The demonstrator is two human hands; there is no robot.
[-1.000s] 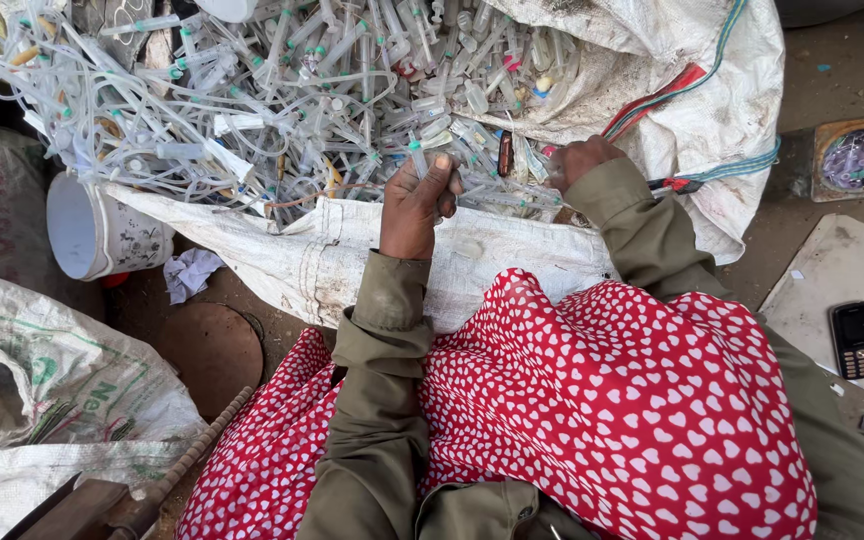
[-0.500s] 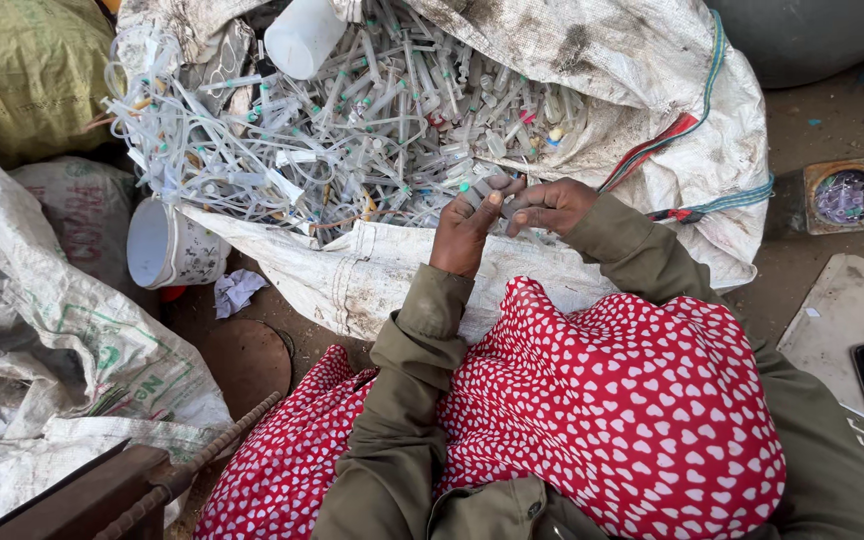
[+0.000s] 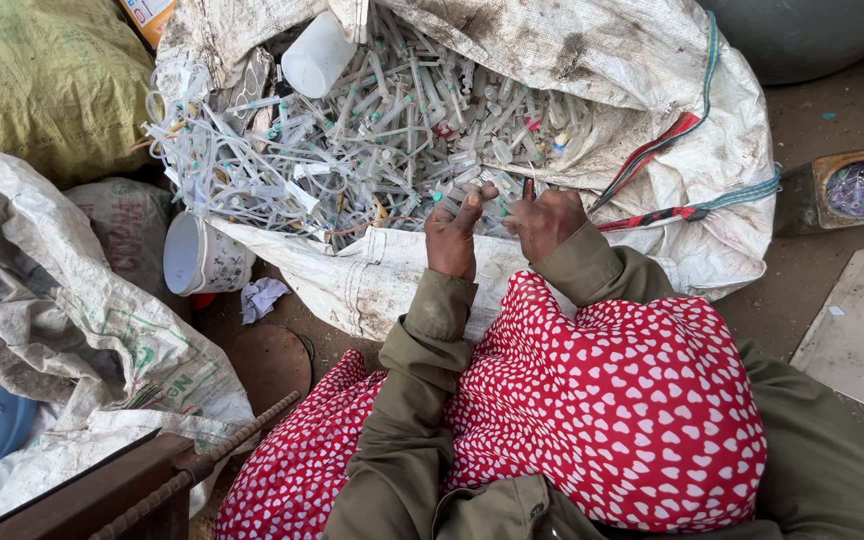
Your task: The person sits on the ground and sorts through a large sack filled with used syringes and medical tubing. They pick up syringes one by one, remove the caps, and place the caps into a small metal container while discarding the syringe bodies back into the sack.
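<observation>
My left hand (image 3: 451,238) and right hand (image 3: 546,222) pinch something small between them over the syringe pile (image 3: 382,140) in the white sack (image 3: 652,120); I can't make out what it is.

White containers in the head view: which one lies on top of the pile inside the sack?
The white plastic bottle at the pile's top edge. The other, a white cup, lies on its side outside the sack, left of the hands.
</observation>
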